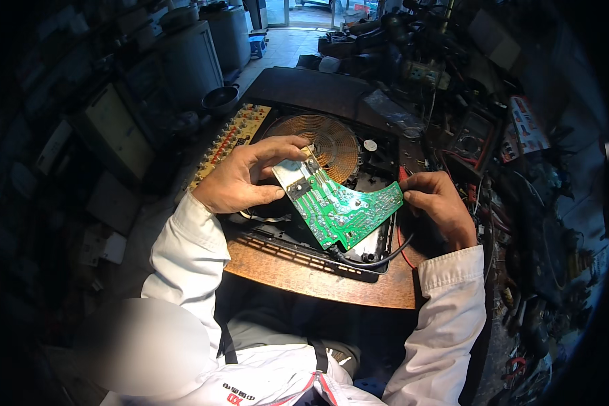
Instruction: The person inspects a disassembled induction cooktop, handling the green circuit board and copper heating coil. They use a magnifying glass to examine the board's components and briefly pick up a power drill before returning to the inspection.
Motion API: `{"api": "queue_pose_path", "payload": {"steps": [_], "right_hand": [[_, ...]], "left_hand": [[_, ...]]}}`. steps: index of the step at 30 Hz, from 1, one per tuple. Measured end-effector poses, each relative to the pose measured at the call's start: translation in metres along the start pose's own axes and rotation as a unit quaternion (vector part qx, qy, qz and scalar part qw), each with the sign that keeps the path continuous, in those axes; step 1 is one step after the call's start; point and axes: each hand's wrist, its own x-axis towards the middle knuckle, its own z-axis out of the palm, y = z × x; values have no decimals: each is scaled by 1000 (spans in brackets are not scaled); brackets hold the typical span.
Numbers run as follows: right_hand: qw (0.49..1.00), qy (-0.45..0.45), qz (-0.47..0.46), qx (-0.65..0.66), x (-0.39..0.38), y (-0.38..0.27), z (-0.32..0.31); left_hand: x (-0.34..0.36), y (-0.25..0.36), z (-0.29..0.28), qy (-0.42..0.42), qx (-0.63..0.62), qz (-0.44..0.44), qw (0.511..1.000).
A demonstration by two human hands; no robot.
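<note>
A green circuit board (345,214), solder side up with a silvery plate at its left end, is tilted over an open black appliance housing (362,271). My left hand (240,172) grips the board's upper left end, thumb on the edge, fingers over the top. My right hand (434,203) pinches its right corner. Behind the board, a flat copper coil (314,135) sits in the housing. A long yellow board (240,128) with red parts lies along the housing's left side. A black cable (382,262) runs from under the green board toward the right.
The wooden bench (321,287) bears a clear plastic bag (389,111), a multimeter (468,139) and tangled red and black leads at right. A black pan (220,100), metal cabinets (189,61) and dark clutter surround it. A doorway (304,13) lies beyond the tiled floor.
</note>
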Motion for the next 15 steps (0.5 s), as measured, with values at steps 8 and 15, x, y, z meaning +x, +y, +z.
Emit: {"api": "queue_pose_path", "payload": {"steps": [8, 15], "right_hand": [[1000, -12, -3, 6, 1, 1, 0], [1000, -6, 0, -1, 0, 0, 0]], "left_hand": [[1, -1, 4, -5, -8, 8, 1000], [1, -4, 3, -8, -6, 7, 1000]]}}
